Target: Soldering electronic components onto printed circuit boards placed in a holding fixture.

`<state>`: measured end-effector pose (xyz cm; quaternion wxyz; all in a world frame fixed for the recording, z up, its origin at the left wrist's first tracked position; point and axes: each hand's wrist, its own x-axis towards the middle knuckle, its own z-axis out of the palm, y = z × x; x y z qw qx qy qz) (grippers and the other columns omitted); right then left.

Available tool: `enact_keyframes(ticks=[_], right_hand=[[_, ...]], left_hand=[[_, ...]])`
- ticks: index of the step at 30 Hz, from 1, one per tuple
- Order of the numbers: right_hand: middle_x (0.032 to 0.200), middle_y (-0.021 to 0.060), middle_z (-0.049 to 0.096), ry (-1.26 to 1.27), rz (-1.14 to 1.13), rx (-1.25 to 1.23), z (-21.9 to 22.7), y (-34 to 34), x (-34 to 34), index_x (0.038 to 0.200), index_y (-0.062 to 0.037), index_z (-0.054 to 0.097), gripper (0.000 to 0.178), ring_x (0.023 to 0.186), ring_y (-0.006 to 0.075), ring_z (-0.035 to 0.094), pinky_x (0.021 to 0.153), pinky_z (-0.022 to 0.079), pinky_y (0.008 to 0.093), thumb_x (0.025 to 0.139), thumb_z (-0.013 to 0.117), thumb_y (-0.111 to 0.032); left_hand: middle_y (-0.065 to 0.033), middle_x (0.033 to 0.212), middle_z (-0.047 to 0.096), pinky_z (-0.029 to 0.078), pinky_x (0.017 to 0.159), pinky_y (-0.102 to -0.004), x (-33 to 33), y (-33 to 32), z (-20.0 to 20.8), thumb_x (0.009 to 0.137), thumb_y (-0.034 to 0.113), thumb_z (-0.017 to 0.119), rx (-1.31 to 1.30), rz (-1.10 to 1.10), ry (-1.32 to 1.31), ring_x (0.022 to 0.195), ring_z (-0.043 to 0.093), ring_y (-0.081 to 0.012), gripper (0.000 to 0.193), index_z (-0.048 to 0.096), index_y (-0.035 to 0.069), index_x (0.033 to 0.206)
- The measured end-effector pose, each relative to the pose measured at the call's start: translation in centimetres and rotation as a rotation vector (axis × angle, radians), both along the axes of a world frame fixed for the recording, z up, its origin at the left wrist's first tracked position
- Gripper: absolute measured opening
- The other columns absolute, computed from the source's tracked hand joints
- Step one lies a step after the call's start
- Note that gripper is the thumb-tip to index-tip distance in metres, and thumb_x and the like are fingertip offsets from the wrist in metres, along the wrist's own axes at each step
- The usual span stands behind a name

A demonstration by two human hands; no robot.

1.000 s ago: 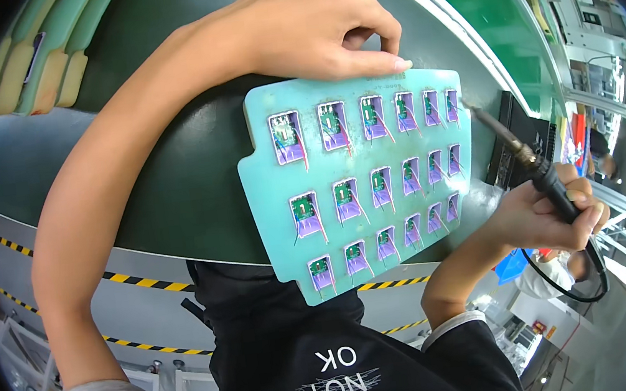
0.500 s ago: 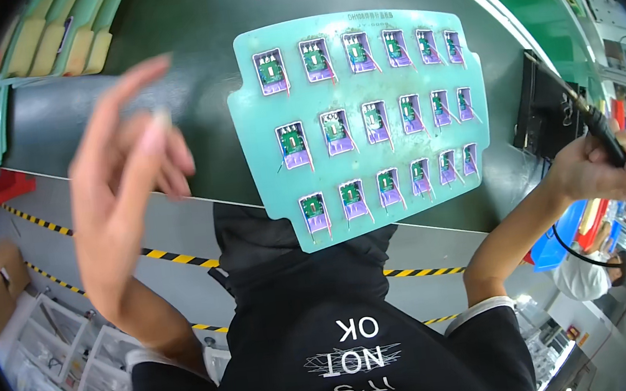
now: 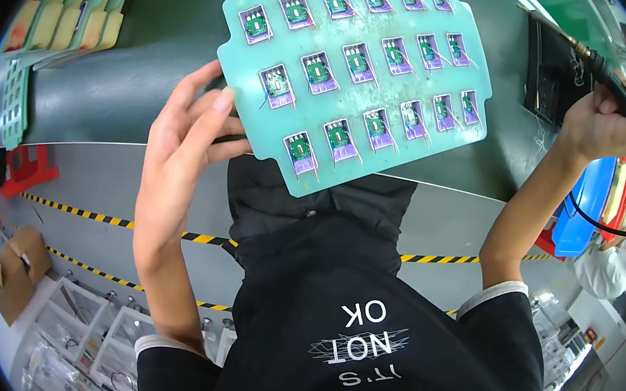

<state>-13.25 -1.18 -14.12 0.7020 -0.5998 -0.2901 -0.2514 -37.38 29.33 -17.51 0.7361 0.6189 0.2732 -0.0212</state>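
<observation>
A flat pale-green fixture board (image 3: 364, 101) lies before me, partly over the bench's near edge. Its rows of pockets hold purple housings with small green circuit boards (image 3: 318, 73) and thin red, white and blue wires. My left hand (image 3: 193, 128) grips the board's left edge, thumb on top and the other fingers partly hidden at the rim. My right hand (image 3: 613, 115) is closed round the dark handle of a soldering iron (image 3: 608, 77). The iron's tip points up and left, away from the board, and its black cable (image 3: 618, 232) loops below the hand.
A dark box-like object (image 3: 557, 67) sits on the dark green bench (image 3: 170, 26) at right. Stacked green trays (image 3: 62, 27) stand at the far left. Blue bins (image 3: 588, 203) are beyond my right forearm. A red stool (image 3: 26, 170) and a cardboard box (image 3: 20, 267) are left.
My left hand has moved right from the air onto the board's left edge. The board sits higher in view. My right hand still holds the soldering iron.
</observation>
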Motion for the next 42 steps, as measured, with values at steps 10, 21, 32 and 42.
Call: enact_keyframes(ticks=[10,21,32,42], right_hand=[[0.048,0.0109,0.05,-0.115,-0.042,-0.036,-0.4,-0.4,0.3,0.06,0.0048,0.054,0.023,0.033,0.0102,0.04,0.043,0.049,0.0256,0.078,0.048,-0.009],[0.047,0.0108,0.048,-0.149,-0.125,-0.028,-0.4,0.2,-0.2,0.065,0.0081,0.059,0.028,0.037,0.0121,0.042,0.041,0.039,0.0226,0.08,0.047,-0.013],[0.045,0.008,0.046,-0.101,-0.098,0.018,-0.5,-0.6,-0.1,0.067,0.0102,0.06,0.029,0.038,0.0107,0.042,0.044,0.044,0.0235,0.081,0.045,-0.01],[0.047,0.0078,0.048,-0.126,-0.185,0.056,-0.7,0.0,-0.1,0.069,0.0097,0.061,0.029,0.039,0.01,0.044,0.044,0.043,0.0239,0.082,0.045,-0.011]], left_hand=[[-0.0084,0.096,0.06,0.049,0.07,-0.0269,1.3,-0.2,0.0,0.088,0.03,0.051,0.099,-0.069,0.115,0.075,0.062,-0.0137,0.045,0.044,-0.003,0.117],[-0.0102,0.098,0.059,0.051,0.065,-0.0257,1.3,-0.6,0.0,0.09,0.024,0.047,-0.023,-0.02,0.052,0.074,0.063,-0.0154,0.037,0.045,-0.004,0.115],[-0.0152,0.107,0.056,0.056,0.065,-0.0291,1.6,0.1,0.2,0.093,0.025,0.041,-0.149,-0.102,0.061,0.08,0.064,-0.0212,0.038,0.045,-0.005,0.115],[-0.0163,0.111,0.054,0.056,0.065,-0.0287,2.3,-0.3,0.9,0.095,0.032,0.036,-0.09,-0.078,0.096,0.084,0.064,-0.0204,0.048,0.039,-0.006,0.123]])
